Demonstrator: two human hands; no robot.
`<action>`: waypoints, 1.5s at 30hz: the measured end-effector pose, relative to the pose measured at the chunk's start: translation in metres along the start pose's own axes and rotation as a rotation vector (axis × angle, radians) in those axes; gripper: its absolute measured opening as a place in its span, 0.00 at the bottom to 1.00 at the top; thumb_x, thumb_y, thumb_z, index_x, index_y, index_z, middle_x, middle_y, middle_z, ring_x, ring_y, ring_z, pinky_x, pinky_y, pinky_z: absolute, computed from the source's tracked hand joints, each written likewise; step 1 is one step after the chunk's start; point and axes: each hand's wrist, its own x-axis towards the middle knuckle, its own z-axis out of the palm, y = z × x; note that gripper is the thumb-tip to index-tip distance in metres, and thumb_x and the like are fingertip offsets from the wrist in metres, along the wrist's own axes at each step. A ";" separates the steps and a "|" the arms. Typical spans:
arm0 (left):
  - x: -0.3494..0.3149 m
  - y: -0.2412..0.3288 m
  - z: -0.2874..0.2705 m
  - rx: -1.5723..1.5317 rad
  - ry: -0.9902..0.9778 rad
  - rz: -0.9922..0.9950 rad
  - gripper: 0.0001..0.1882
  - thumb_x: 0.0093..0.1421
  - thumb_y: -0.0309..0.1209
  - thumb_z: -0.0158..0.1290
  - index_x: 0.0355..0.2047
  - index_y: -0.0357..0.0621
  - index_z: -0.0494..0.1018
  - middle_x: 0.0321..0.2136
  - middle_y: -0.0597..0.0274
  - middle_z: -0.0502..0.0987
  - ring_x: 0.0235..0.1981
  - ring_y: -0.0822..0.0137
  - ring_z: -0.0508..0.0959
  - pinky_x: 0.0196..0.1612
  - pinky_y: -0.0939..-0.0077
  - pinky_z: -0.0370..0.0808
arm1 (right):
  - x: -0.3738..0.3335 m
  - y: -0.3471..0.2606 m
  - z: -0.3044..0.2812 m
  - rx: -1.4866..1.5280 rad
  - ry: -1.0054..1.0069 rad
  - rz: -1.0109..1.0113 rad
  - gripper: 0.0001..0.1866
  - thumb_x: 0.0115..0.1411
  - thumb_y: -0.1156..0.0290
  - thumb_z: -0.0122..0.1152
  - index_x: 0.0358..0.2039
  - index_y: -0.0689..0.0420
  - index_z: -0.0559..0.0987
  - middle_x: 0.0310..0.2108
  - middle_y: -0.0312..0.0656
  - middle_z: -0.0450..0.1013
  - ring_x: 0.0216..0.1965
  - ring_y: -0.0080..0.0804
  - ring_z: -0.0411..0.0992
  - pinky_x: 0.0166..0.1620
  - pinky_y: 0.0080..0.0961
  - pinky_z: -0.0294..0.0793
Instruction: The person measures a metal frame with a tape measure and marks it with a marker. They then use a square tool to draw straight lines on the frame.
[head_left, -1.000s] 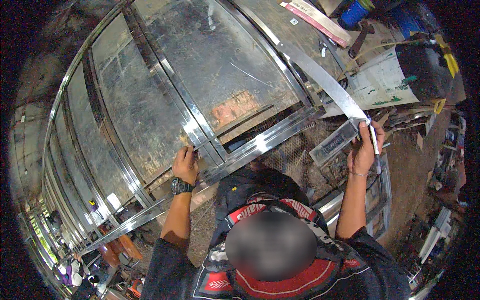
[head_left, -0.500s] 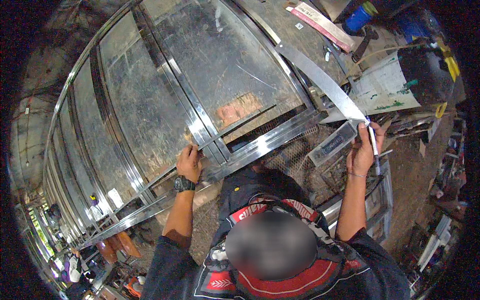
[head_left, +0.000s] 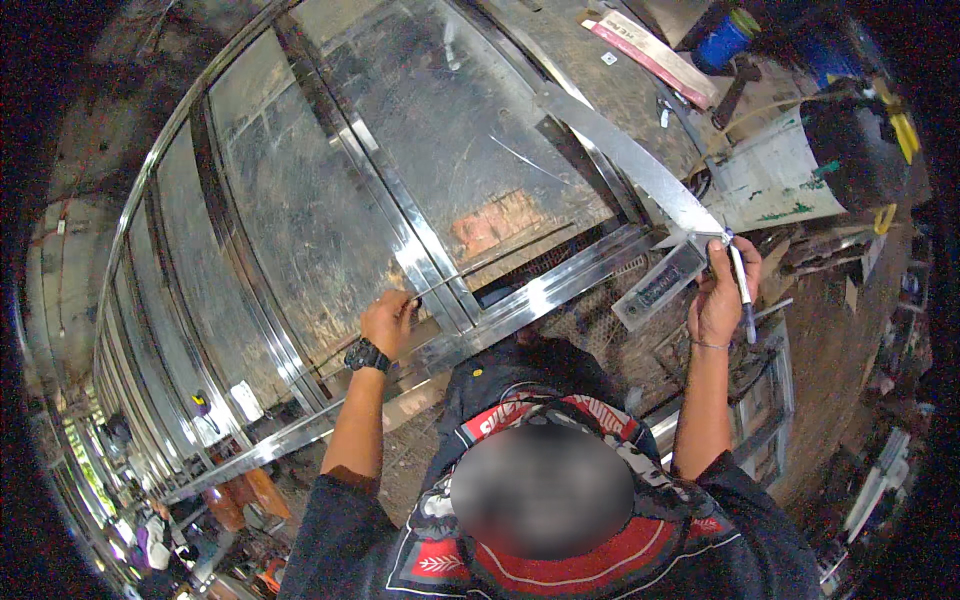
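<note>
A long shiny metal frame [head_left: 535, 290] with several crossbars lies over a worn work surface. My left hand [head_left: 388, 322], with a black watch on its wrist, is closed around a thin metal strip [head_left: 500, 254] that runs slantwise above the frame's near rail. In my right hand [head_left: 718, 300] is a carpenter's square [head_left: 640, 165], its long blade reaching up and left over the frame's right corner. The square's box-like stock [head_left: 658, 284] points down and left. A white marker pen [head_left: 743, 280] is pinched in the same hand.
Beyond the frame, a red-and-white long box [head_left: 650, 60] and a blue can [head_left: 725, 45] stand on the table. A paint-stained white sheet [head_left: 785, 180] lies at the right. Another metal frame [head_left: 765, 400] is low down beside my right arm. Another person [head_left: 155, 540] appears far left.
My left hand has moved slightly up, and the strip looks shifted and turned in its grip. The square stays in my right hand, moved only slightly. The whole view has shifted a little.
</note>
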 end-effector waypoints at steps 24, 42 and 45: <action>0.102 0.117 0.069 -0.320 -0.418 0.385 0.18 0.64 0.38 0.54 0.48 0.40 0.77 0.40 0.43 0.80 0.44 0.43 0.80 0.46 0.53 0.76 | -0.075 -0.007 0.007 -0.009 0.329 -0.012 0.18 0.57 0.74 0.72 0.45 0.52 0.74 0.34 0.31 0.74 0.29 0.15 0.70 0.27 0.12 0.67; 0.131 0.158 0.008 -0.545 -0.384 0.128 0.13 0.65 0.34 0.56 0.37 0.34 0.80 0.25 0.56 0.80 0.27 0.67 0.77 0.35 0.68 0.73 | -0.068 -0.007 0.002 0.058 0.273 -0.041 0.19 0.57 0.74 0.72 0.46 0.54 0.74 0.35 0.33 0.75 0.31 0.17 0.71 0.28 0.13 0.67; 0.128 0.158 0.007 -0.543 -0.345 0.112 0.12 0.64 0.34 0.57 0.38 0.36 0.81 0.27 0.57 0.81 0.27 0.69 0.78 0.34 0.70 0.73 | -0.070 -0.013 0.004 0.048 0.257 -0.023 0.19 0.57 0.75 0.72 0.46 0.54 0.74 0.35 0.33 0.75 0.31 0.17 0.71 0.28 0.13 0.68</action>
